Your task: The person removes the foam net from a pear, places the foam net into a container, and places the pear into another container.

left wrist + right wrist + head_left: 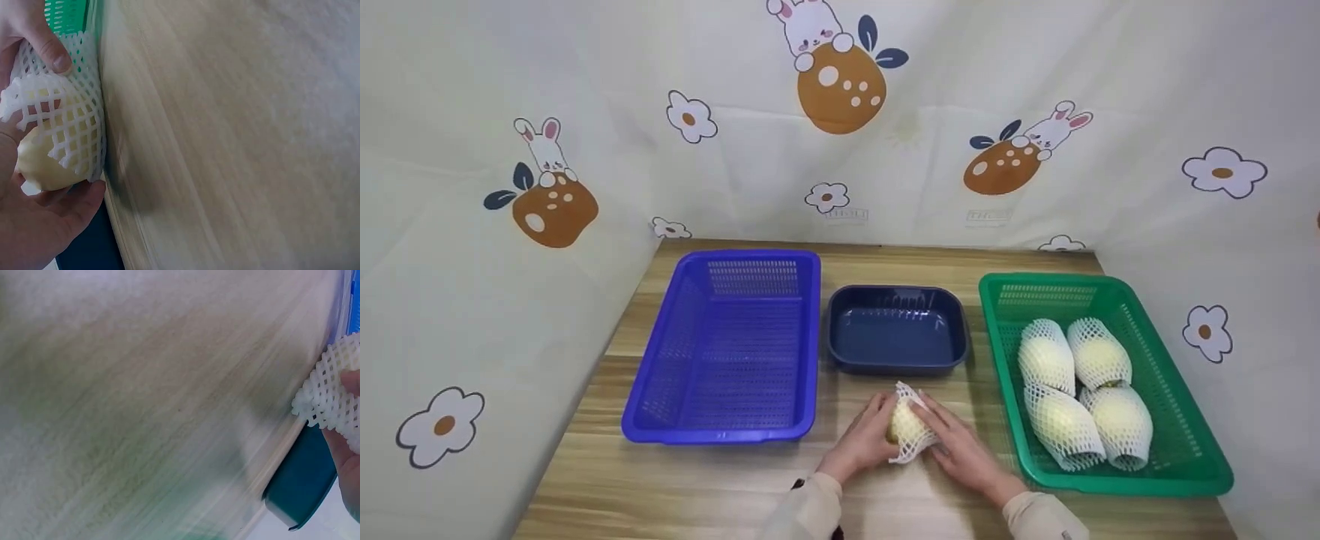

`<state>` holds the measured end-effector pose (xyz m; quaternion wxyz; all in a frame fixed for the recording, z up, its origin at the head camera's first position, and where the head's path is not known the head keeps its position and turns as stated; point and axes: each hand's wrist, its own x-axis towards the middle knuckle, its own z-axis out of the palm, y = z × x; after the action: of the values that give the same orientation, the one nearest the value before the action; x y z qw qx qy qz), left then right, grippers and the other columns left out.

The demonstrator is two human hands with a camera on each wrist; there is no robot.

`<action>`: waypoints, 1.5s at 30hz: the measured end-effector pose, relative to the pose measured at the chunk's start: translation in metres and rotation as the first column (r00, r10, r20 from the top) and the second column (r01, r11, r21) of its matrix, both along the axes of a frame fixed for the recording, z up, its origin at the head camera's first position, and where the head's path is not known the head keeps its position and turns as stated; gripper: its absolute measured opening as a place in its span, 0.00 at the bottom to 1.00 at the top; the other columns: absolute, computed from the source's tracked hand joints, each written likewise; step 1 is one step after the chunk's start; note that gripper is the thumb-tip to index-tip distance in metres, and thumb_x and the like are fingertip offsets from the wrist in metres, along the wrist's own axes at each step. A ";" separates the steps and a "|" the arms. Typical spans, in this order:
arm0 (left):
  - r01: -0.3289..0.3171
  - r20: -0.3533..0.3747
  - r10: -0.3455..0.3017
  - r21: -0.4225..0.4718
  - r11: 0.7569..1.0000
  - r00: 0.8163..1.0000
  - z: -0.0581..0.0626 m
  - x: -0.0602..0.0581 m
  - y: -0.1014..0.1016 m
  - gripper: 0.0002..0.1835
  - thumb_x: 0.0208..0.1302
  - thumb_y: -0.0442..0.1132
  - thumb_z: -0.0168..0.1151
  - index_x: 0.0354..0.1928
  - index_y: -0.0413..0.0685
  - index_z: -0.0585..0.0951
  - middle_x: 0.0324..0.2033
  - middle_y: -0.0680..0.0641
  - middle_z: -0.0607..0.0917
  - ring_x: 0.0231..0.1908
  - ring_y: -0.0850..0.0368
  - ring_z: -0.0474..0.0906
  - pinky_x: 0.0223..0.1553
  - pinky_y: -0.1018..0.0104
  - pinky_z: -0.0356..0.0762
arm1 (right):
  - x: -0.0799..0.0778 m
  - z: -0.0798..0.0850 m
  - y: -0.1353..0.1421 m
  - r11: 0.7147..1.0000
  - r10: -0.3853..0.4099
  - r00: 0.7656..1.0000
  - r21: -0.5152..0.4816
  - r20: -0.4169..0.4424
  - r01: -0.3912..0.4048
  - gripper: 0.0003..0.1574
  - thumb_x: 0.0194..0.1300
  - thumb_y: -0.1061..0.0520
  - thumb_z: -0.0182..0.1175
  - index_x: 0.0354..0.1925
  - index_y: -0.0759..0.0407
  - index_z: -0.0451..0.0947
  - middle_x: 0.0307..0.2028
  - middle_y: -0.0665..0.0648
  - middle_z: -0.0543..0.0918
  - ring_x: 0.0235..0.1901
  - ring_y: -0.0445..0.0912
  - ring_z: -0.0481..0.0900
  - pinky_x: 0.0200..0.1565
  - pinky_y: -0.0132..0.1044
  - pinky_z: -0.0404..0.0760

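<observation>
Left wrist shows fruit (45,169) partly bare; right wrist, its netting (327,400) (cropped).

In front of the dark blue dish (898,341), we saw the fruit (48,166) only partly: the left hand (870,439), the right hand (964,454) and a white foam net (911,427) hid the rest. Both sleeves (814,506), farther in front of the dish, ran off the head view's lower edge. Behind the dish, we found the wall cloth's (750,180) lettering (847,215) too faint to read surely.
</observation>
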<state>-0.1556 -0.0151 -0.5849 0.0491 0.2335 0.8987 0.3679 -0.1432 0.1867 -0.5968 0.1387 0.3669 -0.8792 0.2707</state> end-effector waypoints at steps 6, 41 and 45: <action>-0.040 -0.004 0.040 -0.003 0.999 0.999 0.000 0.002 0.001 0.43 0.31 0.33 0.71 0.57 0.45 0.64 0.47 0.42 0.67 0.44 0.50 0.69 0.45 0.60 0.69 | 0.000 0.000 0.002 1.000 0.002 0.999 -0.013 -0.034 -0.002 0.45 0.42 0.65 0.67 0.60 0.56 0.64 0.58 0.60 0.65 0.51 0.54 0.70 0.45 0.47 0.71; 0.013 -0.054 -0.011 0.033 0.999 0.998 0.003 0.003 -0.005 0.43 0.32 0.36 0.70 0.59 0.44 0.65 0.48 0.46 0.69 0.42 0.53 0.71 0.42 0.65 0.70 | -0.003 0.007 0.000 0.991 0.032 0.988 -0.124 -0.151 -0.051 0.31 0.42 0.72 0.63 0.48 0.60 0.76 0.46 0.58 0.78 0.43 0.50 0.76 0.42 0.42 0.73; -0.010 -0.031 0.011 0.046 0.999 0.999 0.001 0.004 -0.006 0.42 0.33 0.36 0.70 0.58 0.49 0.66 0.47 0.48 0.69 0.41 0.53 0.71 0.42 0.63 0.70 | -0.004 0.007 0.001 0.990 0.029 0.988 -0.135 -0.153 -0.050 0.29 0.42 0.74 0.62 0.46 0.59 0.77 0.44 0.56 0.79 0.42 0.49 0.77 0.42 0.39 0.74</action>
<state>-0.1515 -0.0212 -0.5836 0.0278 0.2356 0.8918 0.3852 -0.1473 0.1880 -0.5896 0.2245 0.3932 -0.8378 0.3050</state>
